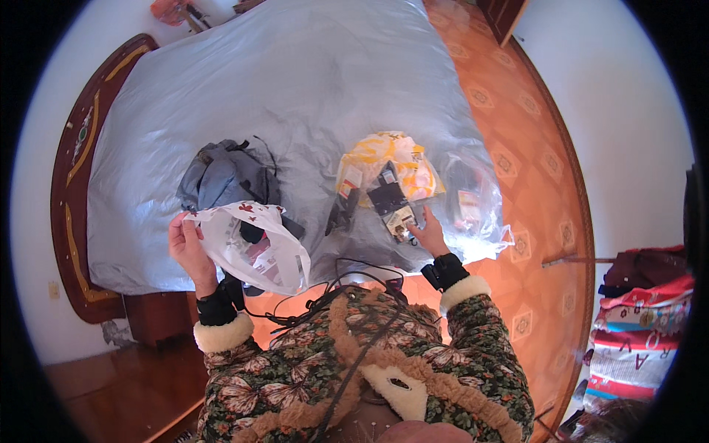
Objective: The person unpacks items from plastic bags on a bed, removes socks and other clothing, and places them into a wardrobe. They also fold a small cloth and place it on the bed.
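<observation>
My left hand [189, 247] is closed on the rim of a white plastic bag [284, 258] with red print. The bag's mouth gapes, and dark and pinkish things show inside it. At the right, my right hand [430, 235] pinches the edge of a flat dark packet [388, 199] with a printed card at its near end. Beyond this packet lies a yellow-and-white plastic bag [399, 155]. Another dark item with a label [343, 203] rests just left of the packet. What the dark items are cannot be made out.
A grey backpack [225, 177] sits behind the white bag on the plastic-covered bed [310, 81]. A clear plastic bag [469, 196] lies near the bed's right edge. Black cables [314, 306] hang in front of me. Folded textiles [639, 332] are stacked at the far right.
</observation>
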Motion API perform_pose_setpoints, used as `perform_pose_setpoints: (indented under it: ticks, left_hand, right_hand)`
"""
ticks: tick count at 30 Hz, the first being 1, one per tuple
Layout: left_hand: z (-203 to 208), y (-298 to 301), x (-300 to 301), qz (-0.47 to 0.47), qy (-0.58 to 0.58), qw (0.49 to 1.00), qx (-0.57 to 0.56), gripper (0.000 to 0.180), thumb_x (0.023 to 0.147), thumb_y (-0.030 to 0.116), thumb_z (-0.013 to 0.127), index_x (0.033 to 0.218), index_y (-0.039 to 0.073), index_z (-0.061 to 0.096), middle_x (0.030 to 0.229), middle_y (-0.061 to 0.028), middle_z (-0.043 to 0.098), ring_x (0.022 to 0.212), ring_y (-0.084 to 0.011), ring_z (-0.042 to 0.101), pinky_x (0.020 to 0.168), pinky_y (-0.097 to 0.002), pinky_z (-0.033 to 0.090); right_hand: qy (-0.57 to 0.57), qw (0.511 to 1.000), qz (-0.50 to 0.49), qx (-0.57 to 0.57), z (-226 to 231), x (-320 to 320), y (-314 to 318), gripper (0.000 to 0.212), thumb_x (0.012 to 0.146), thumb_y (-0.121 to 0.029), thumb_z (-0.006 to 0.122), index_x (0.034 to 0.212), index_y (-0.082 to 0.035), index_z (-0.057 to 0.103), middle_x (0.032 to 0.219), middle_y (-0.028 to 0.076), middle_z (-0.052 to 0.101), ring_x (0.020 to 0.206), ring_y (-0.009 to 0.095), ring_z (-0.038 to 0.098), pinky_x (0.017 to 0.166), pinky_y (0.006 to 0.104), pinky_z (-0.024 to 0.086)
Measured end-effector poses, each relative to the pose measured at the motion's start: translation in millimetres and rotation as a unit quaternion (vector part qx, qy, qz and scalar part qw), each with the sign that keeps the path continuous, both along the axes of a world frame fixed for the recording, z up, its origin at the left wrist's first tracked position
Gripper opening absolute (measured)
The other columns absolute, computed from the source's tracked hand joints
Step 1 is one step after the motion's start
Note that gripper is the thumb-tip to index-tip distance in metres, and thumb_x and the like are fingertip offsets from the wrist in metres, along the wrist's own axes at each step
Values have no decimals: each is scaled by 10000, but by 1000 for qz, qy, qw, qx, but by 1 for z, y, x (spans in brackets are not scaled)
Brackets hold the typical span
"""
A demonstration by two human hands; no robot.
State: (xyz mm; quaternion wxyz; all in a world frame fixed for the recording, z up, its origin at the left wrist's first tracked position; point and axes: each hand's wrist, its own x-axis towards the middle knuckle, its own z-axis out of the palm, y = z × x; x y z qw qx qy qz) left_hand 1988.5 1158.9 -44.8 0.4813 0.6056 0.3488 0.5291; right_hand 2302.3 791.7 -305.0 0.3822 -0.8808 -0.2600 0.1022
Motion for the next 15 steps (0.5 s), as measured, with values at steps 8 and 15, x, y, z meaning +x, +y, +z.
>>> perform_pose_setpoints:
  ticks: [8, 15]
  left_hand:
    - [6, 17, -86, 62, -14, 998, -14, 86, 936, 56, 540, 982, 35, 609, 853, 4, 614, 651, -26, 442, 575, -177, 363]
    - [9, 31, -130, 71, -49, 996, -27, 92, 937, 42, 534, 978, 29, 615, 835, 16, 600, 651, -18, 433, 583, -162, 363]
  right_hand:
    - [156, 984, 60, 57, 63, -45, 9, 304, 808, -229, 700, 681, 11, 564, 636, 102, 606, 586, 138, 581, 540, 296, 462]
    - [457, 834, 14, 308, 97, -120, 60, 249, 909, -160, 625, 1086, 14, 642, 958, 32, 662, 821, 95, 599, 753, 260, 488]
